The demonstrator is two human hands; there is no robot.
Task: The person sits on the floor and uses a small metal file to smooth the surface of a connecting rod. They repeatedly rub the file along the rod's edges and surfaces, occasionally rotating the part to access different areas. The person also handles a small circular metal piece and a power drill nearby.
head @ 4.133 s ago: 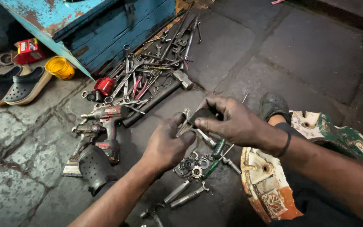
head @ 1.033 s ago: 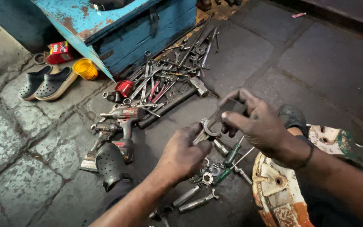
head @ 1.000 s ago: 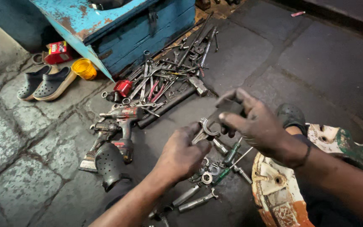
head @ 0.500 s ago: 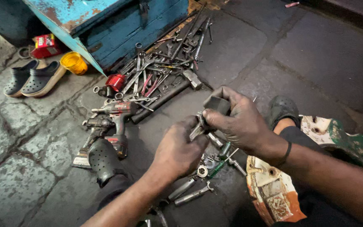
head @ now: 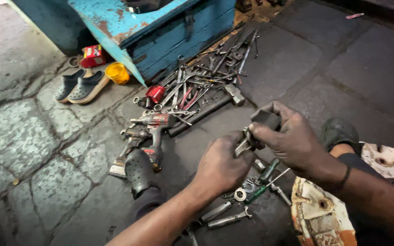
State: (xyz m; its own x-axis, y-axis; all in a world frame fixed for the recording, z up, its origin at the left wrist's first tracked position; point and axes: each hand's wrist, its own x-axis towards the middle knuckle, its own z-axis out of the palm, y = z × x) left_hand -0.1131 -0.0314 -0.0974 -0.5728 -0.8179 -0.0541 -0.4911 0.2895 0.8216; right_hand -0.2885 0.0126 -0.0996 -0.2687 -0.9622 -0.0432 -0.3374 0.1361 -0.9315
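My left hand (head: 222, 164) and my right hand (head: 290, 139) meet over the dark stone floor. Between them they grip a small shiny metal tool (head: 244, 143), with my left fingers closed on its lower end. In my right hand there is also a small dark block (head: 266, 119), pinched between thumb and fingers. Directly under my hands lie a green-handled screwdriver (head: 263, 180), several sockets and a metal ring (head: 240, 195).
A pile of wrenches and spanners (head: 201, 86) lies beside a worn blue box (head: 160, 27). A power drill (head: 151, 132) and a dark shoe (head: 138, 171) sit left of my hands. A pair of clogs (head: 78, 85), a yellow cup (head: 117, 73) and an orange-white machine housing (head: 320, 214) are nearby.
Both hands stayed together working the small metal tool. The view shifted a little, and my right hand closed tighter around the dark block.
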